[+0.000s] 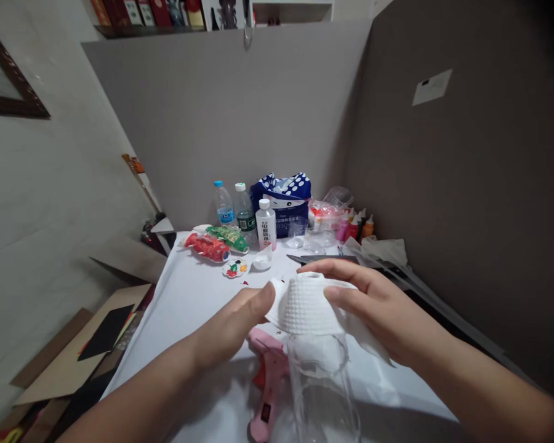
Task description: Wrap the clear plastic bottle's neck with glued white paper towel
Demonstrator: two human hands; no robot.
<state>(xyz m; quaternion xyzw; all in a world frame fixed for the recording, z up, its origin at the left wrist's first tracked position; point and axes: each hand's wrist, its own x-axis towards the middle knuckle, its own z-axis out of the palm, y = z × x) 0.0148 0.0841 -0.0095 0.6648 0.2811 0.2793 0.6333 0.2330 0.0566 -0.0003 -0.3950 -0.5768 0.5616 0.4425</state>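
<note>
A white sheet with a waffle texture (310, 307), like a paper towel or thin cloth, is draped around one end of a clear plastic bottle (322, 394). The bottle's bare lower part points toward me, its outline partly see-through. My left hand (240, 317) is closed on the sheet's left edge, thumb on top. On the other side, my right hand (373, 301) pinches the sheet between thumb and fingers, and a loose flap hangs below its palm. Beside the bottle lies a pink hot glue gun (270, 381) with an orange trigger, touched by neither hand.
Red (207, 247) and green fish-shaped crafts (228, 237) lie at the back left near a paint palette (235, 268). Behind stand several bottles (266, 224) and a blue bag (286, 203). Paint bottles (353, 227) are at right. Grey panels (231, 111) enclose the white table (184, 295).
</note>
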